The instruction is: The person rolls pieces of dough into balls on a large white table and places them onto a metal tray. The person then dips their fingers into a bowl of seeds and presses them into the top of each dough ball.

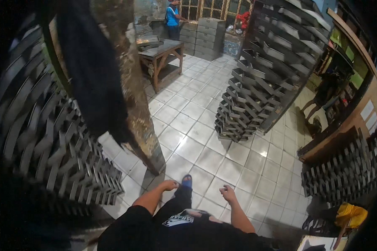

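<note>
Both your hands hang loose and hold nothing: left hand [170, 184] lies nearer the tall near-left stack of dark metal baking tins [58, 146] than right hand [228, 193]

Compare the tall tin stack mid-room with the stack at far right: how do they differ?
The tall tin stack rises well above head level; the low stack at right is much shorter. The tall one stands free on the white tiled floor, while the low one sits beside a wooden counter. A person in yellow crouches near the low one. Both are dark metal tins laid crosswise.
</note>
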`<state>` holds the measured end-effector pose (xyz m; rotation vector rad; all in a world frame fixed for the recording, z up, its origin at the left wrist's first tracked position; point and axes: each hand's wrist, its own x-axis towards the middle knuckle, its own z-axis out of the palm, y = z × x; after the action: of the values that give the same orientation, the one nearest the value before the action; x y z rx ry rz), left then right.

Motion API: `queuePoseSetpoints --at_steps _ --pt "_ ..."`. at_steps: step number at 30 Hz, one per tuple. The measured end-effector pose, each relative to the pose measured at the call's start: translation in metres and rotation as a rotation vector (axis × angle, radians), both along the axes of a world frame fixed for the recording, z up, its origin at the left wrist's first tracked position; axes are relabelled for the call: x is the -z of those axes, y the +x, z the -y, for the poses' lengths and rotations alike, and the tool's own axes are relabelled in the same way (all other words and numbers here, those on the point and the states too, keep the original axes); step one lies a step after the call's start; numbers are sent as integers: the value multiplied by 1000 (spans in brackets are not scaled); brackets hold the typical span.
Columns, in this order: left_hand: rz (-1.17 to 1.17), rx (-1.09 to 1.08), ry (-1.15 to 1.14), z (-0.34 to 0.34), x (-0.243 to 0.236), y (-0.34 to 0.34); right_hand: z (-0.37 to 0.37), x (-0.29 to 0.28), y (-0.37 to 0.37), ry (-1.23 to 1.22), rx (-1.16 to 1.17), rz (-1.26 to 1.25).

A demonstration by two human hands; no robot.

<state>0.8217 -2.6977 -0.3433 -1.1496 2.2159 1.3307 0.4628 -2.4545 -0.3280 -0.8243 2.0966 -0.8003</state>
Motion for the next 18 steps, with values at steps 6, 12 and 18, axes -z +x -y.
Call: queuePoseSetpoints --at_steps 6,12,18 --pt "-2 -14 -118 266 -13 -137 127 23 -95 268 82 158" --pt "-315 -146 -77 476 -69 -296 166 75 -188 447 1 169" --pt "-262 -316 -92 699 -14 -303 415 164 -336 323 -519 176"
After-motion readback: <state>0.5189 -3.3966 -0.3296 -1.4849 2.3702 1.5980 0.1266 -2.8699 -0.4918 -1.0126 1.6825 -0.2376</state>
